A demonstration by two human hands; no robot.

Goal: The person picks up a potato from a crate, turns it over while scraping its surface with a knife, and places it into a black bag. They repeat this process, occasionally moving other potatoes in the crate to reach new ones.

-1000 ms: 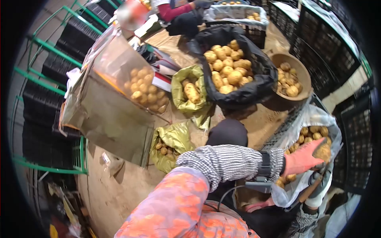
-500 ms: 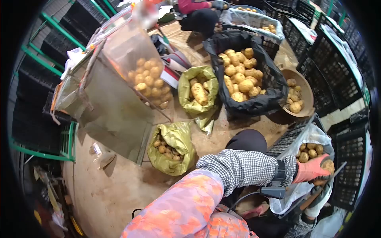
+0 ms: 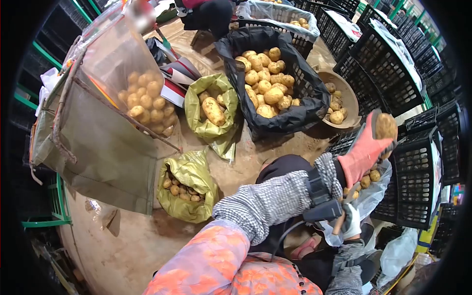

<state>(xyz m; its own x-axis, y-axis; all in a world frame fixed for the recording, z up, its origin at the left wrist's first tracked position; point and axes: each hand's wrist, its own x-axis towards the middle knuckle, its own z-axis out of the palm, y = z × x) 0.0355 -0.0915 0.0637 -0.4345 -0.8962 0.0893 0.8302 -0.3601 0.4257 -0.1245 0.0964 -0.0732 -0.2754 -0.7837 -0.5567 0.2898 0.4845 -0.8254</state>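
My left hand (image 3: 361, 155), in a pink glove, is raised at the right with its fingers around a potato (image 3: 386, 126). Part of what it grips is hidden behind the glove. Below it, potatoes (image 3: 365, 182) lie in a crate lined with clear plastic (image 3: 382, 189). My right hand (image 3: 352, 222), in a white glove, is closed on the wooden handle of a knife (image 3: 339, 224). The blade points up toward the lined crate, partly hidden by my left wrist.
Ahead stands a black-lined crate of potatoes (image 3: 322, 105), beside a tan basin (image 3: 350, 93). Two yellow-green sacks (image 3: 189, 127) (image 3: 206, 199) hold potatoes. At left is a grey-sided frame (image 3: 113, 152) with bagged potatoes. Black crates (image 3: 410, 182) line the right. Another person (image 3: 211, 17) sits far ahead.
My left hand has lifted the potato up and away from the lined crate. My right hand and the knife have moved left and up in view. The whole view has shifted rightward.
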